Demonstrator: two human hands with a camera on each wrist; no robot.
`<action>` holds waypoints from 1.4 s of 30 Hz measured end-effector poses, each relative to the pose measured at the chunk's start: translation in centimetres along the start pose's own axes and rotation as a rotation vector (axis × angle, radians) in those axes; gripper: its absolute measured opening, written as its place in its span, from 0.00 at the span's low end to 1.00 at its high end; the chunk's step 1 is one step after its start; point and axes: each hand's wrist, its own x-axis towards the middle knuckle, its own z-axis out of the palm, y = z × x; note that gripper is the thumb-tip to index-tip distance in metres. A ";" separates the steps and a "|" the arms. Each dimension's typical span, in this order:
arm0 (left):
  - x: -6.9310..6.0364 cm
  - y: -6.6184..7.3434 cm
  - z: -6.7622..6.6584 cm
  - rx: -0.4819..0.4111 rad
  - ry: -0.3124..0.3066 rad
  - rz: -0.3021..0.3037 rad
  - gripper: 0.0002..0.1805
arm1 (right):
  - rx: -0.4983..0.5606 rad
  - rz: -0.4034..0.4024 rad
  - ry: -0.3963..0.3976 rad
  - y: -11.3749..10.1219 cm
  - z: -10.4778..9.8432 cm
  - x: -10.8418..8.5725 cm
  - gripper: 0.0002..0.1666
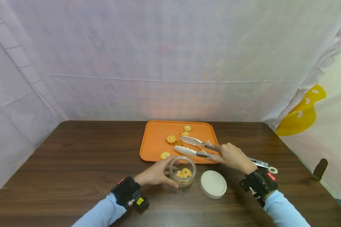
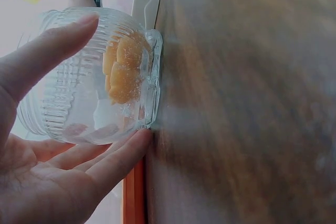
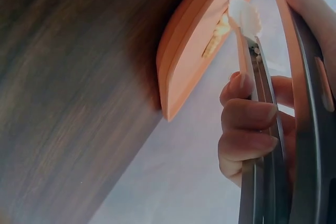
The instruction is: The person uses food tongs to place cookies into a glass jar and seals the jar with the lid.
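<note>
My left hand curves round a clear glass jar, thumb on one side and fingers on the other. Upright on the table, the jar is uncapped and has a few yellow cookies at its bottom. My right hand grips metal tongs with pale scalloped tips, in the right wrist view with fingers wrapped round one arm. The tongs' tips are spread above an orange tray, close to a brown cookie. Nothing shows clearly pinched between them. Several cookies, including a flower-shaped one, lie on the tray.
A round white lid lies on the dark wooden table, right of the jar. White sheeting hangs behind the table's far edge. On the right-hand sheet is a yellow shape.
</note>
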 end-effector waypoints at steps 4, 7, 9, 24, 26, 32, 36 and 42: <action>0.0 0.0 0.0 -0.008 0.000 -0.005 0.44 | -0.008 0.010 -0.006 -0.2 0.0 0.1 0.24; 0.1 -0.1 0.0 -0.012 0.003 -0.011 0.44 | -0.017 0.004 0.002 -0.3 0.0 0.2 0.25; 0.1 -0.1 -0.1 -0.015 0.005 -0.017 0.44 | -0.022 -0.002 0.007 -0.4 0.0 0.2 0.25; 0.1 -0.1 -0.1 -0.015 0.014 -0.022 0.44 | -0.051 -0.066 0.073 0.0 0.1 -0.6 0.21; 0.1 0.0 0.0 -0.014 0.014 -0.018 0.44 | -0.047 -0.072 0.077 0.1 -0.1 -0.9 0.22; 0.1 0.0 -0.1 -0.013 0.018 -0.028 0.43 | -0.028 -0.054 0.077 0.2 -1.0 -2.2 0.23; 0.0 -0.1 -0.1 -0.008 0.020 -0.027 0.43 | -0.019 -0.052 0.091 0.2 -1.7 -3.0 0.26; 0.0 -0.1 -0.2 -0.016 0.015 -0.018 0.44 | -0.021 -0.061 0.125 0.4 -2.5 -4.2 0.31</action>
